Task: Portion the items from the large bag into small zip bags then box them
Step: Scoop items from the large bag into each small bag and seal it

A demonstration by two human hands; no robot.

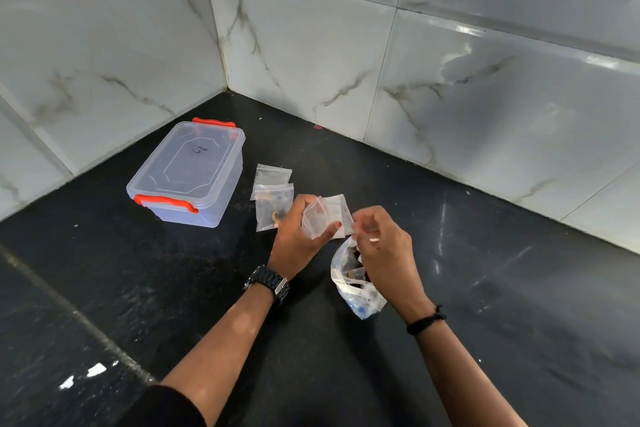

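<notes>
While the left hand (pixel 294 236) grips the flimsy, slippery small zip bag (pixel 323 217), right hand (pixel 379 243) fingertips pinch its lip — best hold there.

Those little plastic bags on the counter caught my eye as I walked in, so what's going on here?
A person is portioning small items into zip bags. The left hand holds a small zip bag while the right hand pinches its edge, just above the large bag of mixed bits on the black counter. Two more small bags lie beside the clear box, whose lid is on with its red latches down.
</notes>
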